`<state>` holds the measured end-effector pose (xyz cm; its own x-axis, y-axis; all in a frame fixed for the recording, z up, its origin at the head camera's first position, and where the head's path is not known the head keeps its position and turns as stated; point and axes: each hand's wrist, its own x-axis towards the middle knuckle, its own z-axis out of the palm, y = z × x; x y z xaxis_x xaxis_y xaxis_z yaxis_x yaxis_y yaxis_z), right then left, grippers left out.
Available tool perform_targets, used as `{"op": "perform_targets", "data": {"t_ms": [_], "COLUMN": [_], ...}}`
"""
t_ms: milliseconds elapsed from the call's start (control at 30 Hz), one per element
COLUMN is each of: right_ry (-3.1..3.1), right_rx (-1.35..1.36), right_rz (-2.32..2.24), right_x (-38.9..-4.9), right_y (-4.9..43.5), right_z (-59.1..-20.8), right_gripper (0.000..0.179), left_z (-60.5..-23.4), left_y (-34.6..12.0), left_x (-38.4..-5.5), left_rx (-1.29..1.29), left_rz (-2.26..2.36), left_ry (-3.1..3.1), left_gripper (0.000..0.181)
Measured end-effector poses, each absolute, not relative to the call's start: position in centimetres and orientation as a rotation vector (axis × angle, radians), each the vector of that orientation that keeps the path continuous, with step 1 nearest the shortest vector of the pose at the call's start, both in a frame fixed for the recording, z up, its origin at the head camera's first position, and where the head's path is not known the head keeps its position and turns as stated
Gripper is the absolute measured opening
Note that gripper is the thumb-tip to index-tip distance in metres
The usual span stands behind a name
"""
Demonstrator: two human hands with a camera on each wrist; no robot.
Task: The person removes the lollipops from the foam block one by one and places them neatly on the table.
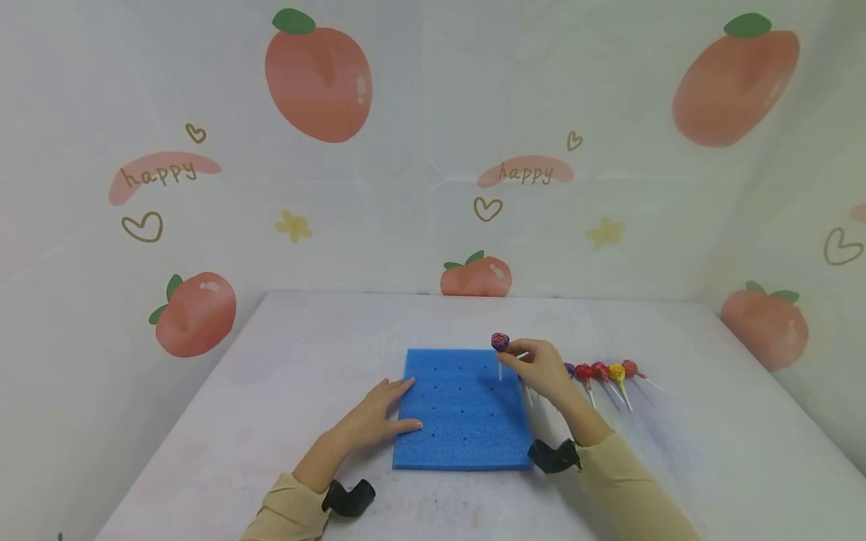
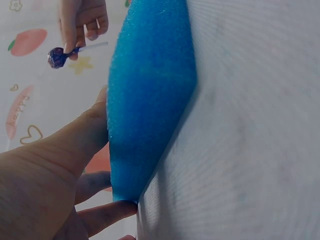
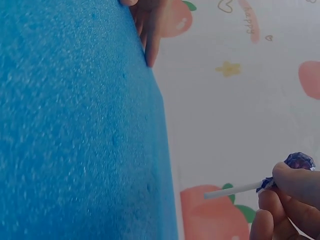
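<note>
A blue foam board (image 1: 443, 451) with rows of small holes lies flat on the table. My right hand (image 1: 541, 370) pinches a lollipop (image 1: 500, 342) in a dark purple-blue wrapper just below its head, above the board's far right corner. In the right wrist view the white stick (image 3: 232, 190) points away from the fingers, its tip apart from the foam. My left hand (image 1: 370, 417) rests at the board's left edge, thumb on top and other fingers spread along the side. In the left wrist view those fingers (image 2: 107, 216) touch the board's side and look fairly straight.
Several wrapped lollipops, among them a red one (image 1: 584, 372) and a yellow one (image 1: 617, 373), lie in a row right of the board, partly behind my right forearm. A white table (image 1: 325, 330) meets a printed cloth backdrop (image 1: 406, 210) at the back. Black wrist mounts sit on both arms.
</note>
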<state>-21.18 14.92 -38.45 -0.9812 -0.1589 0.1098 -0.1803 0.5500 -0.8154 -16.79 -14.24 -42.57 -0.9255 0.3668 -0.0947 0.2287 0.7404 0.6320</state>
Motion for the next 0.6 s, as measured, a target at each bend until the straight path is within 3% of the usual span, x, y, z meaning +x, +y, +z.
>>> {"op": "perform_targets", "data": {"t_ms": [600], "right_ry": [-2.842], "right_rx": [0.142], "right_rz": [1.321], "right_x": [-20.9], "right_y": [17.8], "right_z": [-38.5], "right_gripper": [0.034], "left_z": [-42.4], "left_y": [-14.2], "left_x": [-16.7], "left_rx": [0.481], "left_rz": [0.951], "left_ry": [2.719], "left_gripper": [0.076]}}
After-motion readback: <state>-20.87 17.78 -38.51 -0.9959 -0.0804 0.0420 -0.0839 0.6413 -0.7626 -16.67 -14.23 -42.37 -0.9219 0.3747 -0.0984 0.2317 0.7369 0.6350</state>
